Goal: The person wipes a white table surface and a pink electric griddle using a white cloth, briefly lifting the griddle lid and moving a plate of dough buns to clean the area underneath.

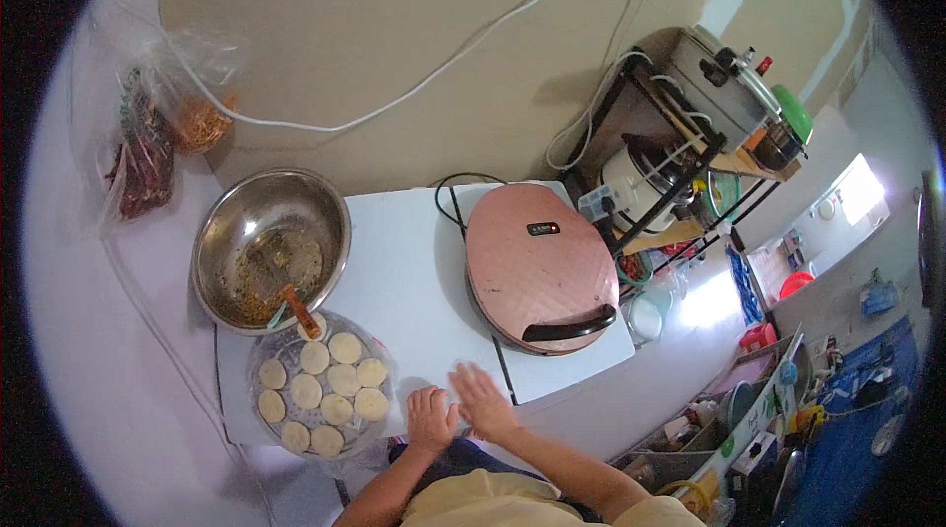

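Observation:
My left hand (pixel 431 420) is at the front edge of the white table (pixel 403 254), back of the hand up, thumb held away from the fingers. Just right of it, my right hand (pixel 480 400) is over the tabletop, fingers spread and somewhat blurred. Nothing shows in either hand, though the palms are hidden. To the left, a round clear plastic sheet or tray (pixel 369 446) carries several flat pale dough rounds (pixel 306 391). Ahead on the right stands a pink electric baking pan (pixel 536 261), lid down, its small indicator light lit and black handle (pixel 569 326) towards me.
A steel bowl (pixel 214 231) with filling remnants and an orange-handled utensil (pixel 301 311) overlaps the rounds' far edge. Plastic food bags (pixel 148 165) hang left. A white cable (pixel 325 129) droops along the wall. Right, a rack (pixel 669 231) holds a pressure cooker (pixel 717 91) and a rice cooker (pixel 628 180).

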Tool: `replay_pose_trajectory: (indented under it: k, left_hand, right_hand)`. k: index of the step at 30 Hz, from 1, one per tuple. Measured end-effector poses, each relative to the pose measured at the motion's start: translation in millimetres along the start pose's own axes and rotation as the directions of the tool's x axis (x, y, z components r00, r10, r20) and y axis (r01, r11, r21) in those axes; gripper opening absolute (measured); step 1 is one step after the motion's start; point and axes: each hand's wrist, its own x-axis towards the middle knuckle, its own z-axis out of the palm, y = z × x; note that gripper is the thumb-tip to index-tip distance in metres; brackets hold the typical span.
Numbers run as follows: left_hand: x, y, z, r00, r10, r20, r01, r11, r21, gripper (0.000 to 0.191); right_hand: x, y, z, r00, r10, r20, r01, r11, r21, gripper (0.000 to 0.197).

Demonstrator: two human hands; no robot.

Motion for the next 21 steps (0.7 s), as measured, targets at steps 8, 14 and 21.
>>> replay_pose_trajectory:
  k: [8, 14, 21]
  left_hand:
    - [-3, -8, -5, 0.999, -0.019, -0.045, 0.016, 0.999, -0.05, 0.027]
    - [2, 2, -2, 0.999, -0.033, 0.018, 0.033, 0.999, 0.039, 0.028]
    - [3, 1, -1, 0.998, -0.013, 0.059, 0.005, 0.992, 0.129, 0.028]
  right_hand:
    - [2, -16, 10, 0.984, -0.157, 0.08, 0.149, 0.983, 0.107, 0.057]
    - [-29, 53, -11, 0.988, 0.073, -0.137, -0.076, 0.997, -0.017, 0.052]
    - [-78, 156, -13, 0.883, 0.416, -0.218, -0.429, 0.903, -0.014, 0.052]
